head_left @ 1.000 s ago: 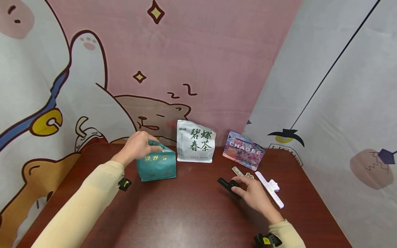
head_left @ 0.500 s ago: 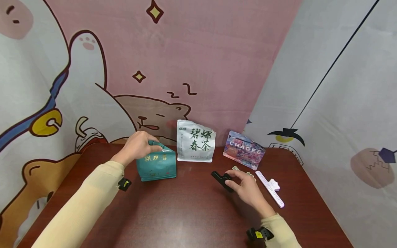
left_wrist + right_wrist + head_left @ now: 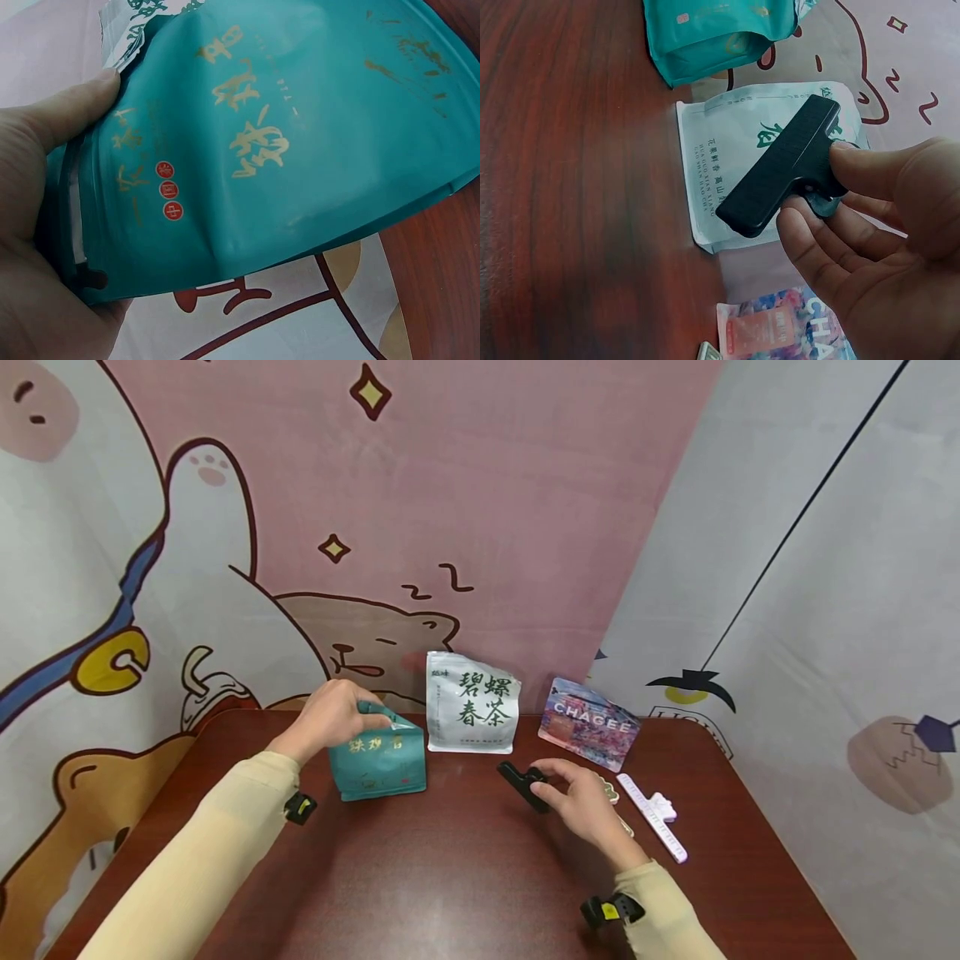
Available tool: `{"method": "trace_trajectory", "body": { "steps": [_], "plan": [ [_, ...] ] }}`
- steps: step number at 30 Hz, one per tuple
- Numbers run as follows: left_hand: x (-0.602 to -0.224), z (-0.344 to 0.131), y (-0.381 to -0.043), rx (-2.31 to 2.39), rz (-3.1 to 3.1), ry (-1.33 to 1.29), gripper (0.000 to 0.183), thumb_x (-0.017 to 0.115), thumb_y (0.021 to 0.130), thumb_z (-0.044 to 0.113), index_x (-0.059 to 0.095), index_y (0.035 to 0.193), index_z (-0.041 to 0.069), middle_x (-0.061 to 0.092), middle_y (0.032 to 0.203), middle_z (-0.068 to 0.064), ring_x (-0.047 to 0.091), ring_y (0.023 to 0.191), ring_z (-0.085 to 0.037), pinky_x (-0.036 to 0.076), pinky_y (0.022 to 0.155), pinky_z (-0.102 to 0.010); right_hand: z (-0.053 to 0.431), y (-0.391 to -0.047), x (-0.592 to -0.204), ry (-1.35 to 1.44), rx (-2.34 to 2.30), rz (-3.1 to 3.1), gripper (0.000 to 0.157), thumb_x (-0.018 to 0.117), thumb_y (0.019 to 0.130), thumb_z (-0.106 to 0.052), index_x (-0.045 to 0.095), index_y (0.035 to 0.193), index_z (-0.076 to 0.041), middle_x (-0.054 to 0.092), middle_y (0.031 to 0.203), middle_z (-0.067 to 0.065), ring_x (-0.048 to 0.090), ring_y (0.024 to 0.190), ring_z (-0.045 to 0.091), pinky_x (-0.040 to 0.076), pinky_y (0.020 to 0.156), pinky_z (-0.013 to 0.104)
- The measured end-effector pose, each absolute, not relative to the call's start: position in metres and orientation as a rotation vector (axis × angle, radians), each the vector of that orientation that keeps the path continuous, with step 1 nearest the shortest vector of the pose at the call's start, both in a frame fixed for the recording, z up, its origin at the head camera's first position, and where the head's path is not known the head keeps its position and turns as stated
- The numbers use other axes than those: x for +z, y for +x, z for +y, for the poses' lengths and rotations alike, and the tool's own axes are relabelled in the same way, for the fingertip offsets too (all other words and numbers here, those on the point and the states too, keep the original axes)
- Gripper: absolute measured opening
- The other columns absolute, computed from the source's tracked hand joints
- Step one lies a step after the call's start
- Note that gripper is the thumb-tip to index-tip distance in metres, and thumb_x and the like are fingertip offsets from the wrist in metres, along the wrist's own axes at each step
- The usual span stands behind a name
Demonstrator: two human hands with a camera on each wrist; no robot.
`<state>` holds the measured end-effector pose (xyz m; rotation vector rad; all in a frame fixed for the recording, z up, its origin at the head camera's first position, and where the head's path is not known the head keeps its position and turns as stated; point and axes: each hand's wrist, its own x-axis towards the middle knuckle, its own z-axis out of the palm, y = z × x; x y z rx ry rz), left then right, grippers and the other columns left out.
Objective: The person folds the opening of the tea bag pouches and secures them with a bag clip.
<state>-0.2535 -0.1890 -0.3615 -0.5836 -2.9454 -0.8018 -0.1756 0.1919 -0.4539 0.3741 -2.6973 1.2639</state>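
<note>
My left hand pinches the top edge of a teal tea bag, which stands upright on the table. In the left wrist view the thumb lies over the front of the bag's top, and the fingers behind it are hidden. My right hand holds a black bag clip by its handles, between the thumb and fingers. The clip's long bar points away from the hand toward the bags. In the head view it is above the table, to the right of the teal bag and apart from it.
A white tea bag stands at the back, right of the teal one. Farther right leans a colourful CHAGEE pouch. A white ruler-marked clip lies on the table; another clip is partly behind my right hand.
My right hand has moved left and slightly up with the black bag clip, closer to the teal bag. My left hand keeps its grip on the bag's top.
</note>
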Motion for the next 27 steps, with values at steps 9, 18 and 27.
{"method": "trace_trajectory", "body": {
  "steps": [9, 18, 27],
  "plan": [
    [-0.361, -0.189, -0.254, -0.786, -2.946, -0.602, 0.028, 0.082, 0.089, 0.027, 0.082, 0.109, 0.007, 0.078, 0.108, -0.014, 0.060, 0.057, -0.008, 0.045, 0.057, -0.031, 0.185, -0.184, -0.450, 0.394, 1.269, -2.696, 0.027, 0.077, 0.092, -0.007, 0.074, 0.119, -0.005, 0.076, 0.107, 0.008, 0.070, 0.088, 0.020, 0.054, 0.078, 0.031],
    [-0.361, -0.188, -0.254, -0.800, -2.950, -0.602, 0.029, 0.082, 0.089, 0.027, 0.081, 0.110, 0.006, 0.077, 0.110, -0.015, 0.057, 0.052, -0.011, 0.041, 0.055, -0.032, 0.176, -0.189, -0.446, 0.420, 1.296, -2.675, 0.027, 0.077, 0.092, -0.006, 0.074, 0.118, -0.004, 0.076, 0.110, 0.010, 0.069, 0.089, 0.018, 0.054, 0.079, 0.031],
    [-0.361, -0.188, -0.255, -0.787, -2.959, -0.591, 0.030, 0.082, 0.089, 0.028, 0.081, 0.111, 0.006, 0.077, 0.109, -0.015, 0.048, 0.047, -0.009, 0.035, 0.052, -0.031, 0.167, -0.194, -0.444, 0.454, 1.275, -2.650, 0.027, 0.077, 0.091, -0.004, 0.075, 0.117, -0.003, 0.077, 0.108, 0.010, 0.071, 0.097, 0.026, 0.054, 0.086, 0.041]
  ]
}}
